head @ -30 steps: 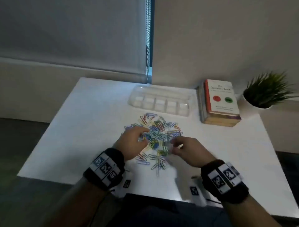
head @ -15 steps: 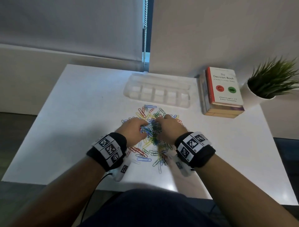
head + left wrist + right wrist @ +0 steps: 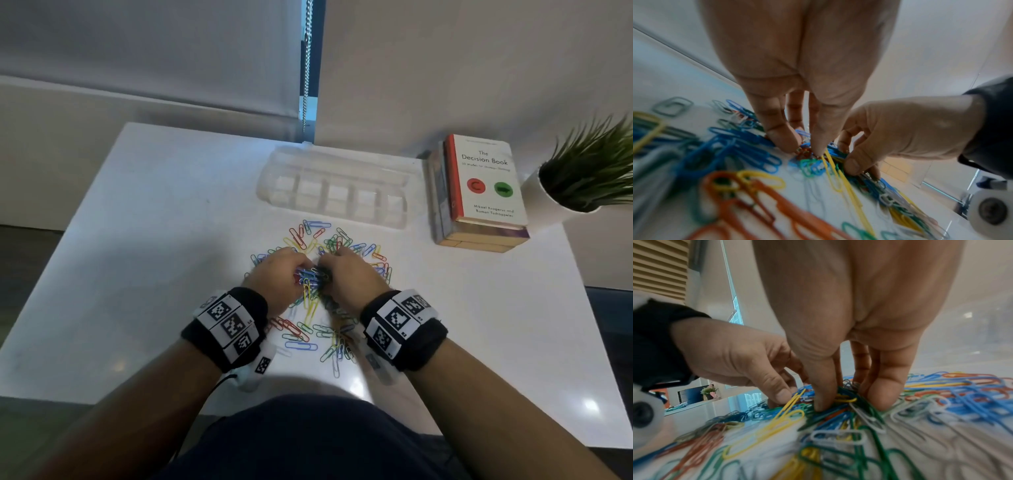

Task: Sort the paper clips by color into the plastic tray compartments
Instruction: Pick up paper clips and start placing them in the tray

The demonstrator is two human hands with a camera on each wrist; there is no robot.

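Multicoloured paper clips (image 3: 310, 279) are bunching mid-table as we are drawing both hands, left hand (image 3: 277, 274) and right hand (image 3: 346, 275), together, fingertips pinching them, the plastic tray (image 3: 334, 186) beyond still unfilled.

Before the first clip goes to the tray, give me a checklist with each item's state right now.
1. Tray within reach, beyond the pile: ok.
2. Compartments free to receive clips: ok, the head view shows no clips in them.
3. Clips separated by colour: not ok, still one mixed pile on the table.
4. Left hand has a single clip: cannot tell; its fingertips are down in a tangle of blue, red and yellow.
5. Right hand has a single clip: cannot tell; its fingertips pinch into several green and yellow clips.
6. Path to the tray clear of the book: ok, it sits to the tray's right.
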